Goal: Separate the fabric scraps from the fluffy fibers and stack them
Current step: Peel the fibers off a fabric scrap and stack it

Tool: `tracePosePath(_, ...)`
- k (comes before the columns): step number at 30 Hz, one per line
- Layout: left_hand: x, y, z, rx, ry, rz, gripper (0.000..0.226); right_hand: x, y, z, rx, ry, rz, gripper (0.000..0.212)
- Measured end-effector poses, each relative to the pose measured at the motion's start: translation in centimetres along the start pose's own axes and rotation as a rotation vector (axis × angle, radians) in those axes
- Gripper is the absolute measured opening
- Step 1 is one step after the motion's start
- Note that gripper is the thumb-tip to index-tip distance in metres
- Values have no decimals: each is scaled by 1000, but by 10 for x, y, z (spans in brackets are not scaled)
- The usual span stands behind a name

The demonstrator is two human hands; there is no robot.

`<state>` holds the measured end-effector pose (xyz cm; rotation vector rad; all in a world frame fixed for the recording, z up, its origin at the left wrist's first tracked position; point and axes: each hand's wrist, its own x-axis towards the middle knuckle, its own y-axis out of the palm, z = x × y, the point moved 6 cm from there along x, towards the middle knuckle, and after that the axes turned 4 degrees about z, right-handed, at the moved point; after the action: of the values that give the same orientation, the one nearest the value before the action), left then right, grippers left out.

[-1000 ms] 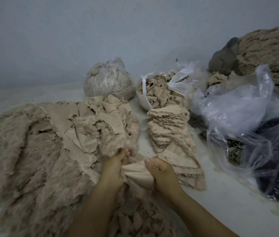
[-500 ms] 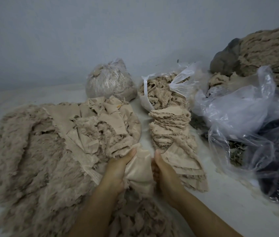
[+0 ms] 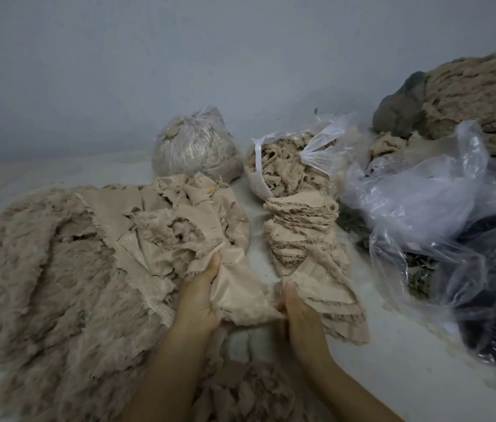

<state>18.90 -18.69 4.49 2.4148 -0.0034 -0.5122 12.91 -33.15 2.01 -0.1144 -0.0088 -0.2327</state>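
Now a beige fabric scrap (image 3: 240, 296) is gripped between the left hand (image 3: 199, 296) and the right hand (image 3: 298, 309); the stack of scraps (image 3: 304, 239) lies just right and farther, nearer the right hand.

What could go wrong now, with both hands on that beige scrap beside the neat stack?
1. The right hand sits against the stack of scraps; a bump might topple its tilted layers.
2. Fluff may cling to the held scrap and end up in the stack.
3. The left hand could drag neighbouring pieces off the fluffy pile.

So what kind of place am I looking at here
Probably a small textile-waste sorting spot: a heap of fluffy fibers, a stack of fabric scraps, and clear plastic bags stuffed with more, against a bare wall.
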Motion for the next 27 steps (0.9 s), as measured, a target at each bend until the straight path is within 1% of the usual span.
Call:
tracePosePath(2,-3,10,5,50,-34,68,23,1,12,3,32,-4,100,37)
tracePosePath(3,-6,14,10,108,-54,108,27,2,18,6,66,-8,140,37)
tracePosePath(5,-10,19,18,243,-50,136,31,6,25,15,191,1,161,48)
tracePosePath(6,-10,17,16,311,5,101,27,7,23,19,248,-3,128,45)
tracePosePath(7,-9,12,11,359,92,52,23,9,18,21,302,-12,69,36)
tracePosePath(8,-7,5,1,367,187,-8,23,11,11,22,345,-17,0,29)
tracePosePath(9,-4,-4,-8,327,249,-55,26,13,3,20,388,-15,-64,26)
tracePosePath(11,0,-17,-19,217,280,-96,28,14,-9,15,423,1,-146,28)
tracePosePath(12,1,-19,-18,198,252,-85,30,15,-12,14,411,10,-163,30)
tracePosePath(13,-1,-16,-13,205,188,-52,35,16,-12,14,399,15,-166,31)
tracePosePath(15,-6,-2,8,281,23,68,48,15,-5,16,382,19,-158,31)
tracePosePath(16,-10,6,18,342,-33,137,47,14,-2,18,359,5,-157,29)
tracePosePath(17,-13,12,24,398,-47,177,44,13,1,21,325,-22,-150,28)
tracePosePath(18,-14,14,27,417,-8,167,41,12,2,23,288,-56,-141,28)
tracePosePath(19,-11,11,27,407,65,105,38,11,3,24,260,-86,-131,26)
tracePosePath(21,-7,1,16,376,229,-98,23,8,1,23,245,-105,-132,19)
tracePosePath(22,-6,-2,10,365,286,-153,15,6,1,20,246,-87,-133,14)
tracePosePath(24,-5,-1,2,406,319,-143,7,5,2,11,313,-29,-76,11)
tracePosePath(25,-4,0,1,440,318,-112,8,5,6,8,398,3,0,17)
tracePosePath(27,-5,5,1,518,292,-15,11,9,10,3,523,83,171,43)
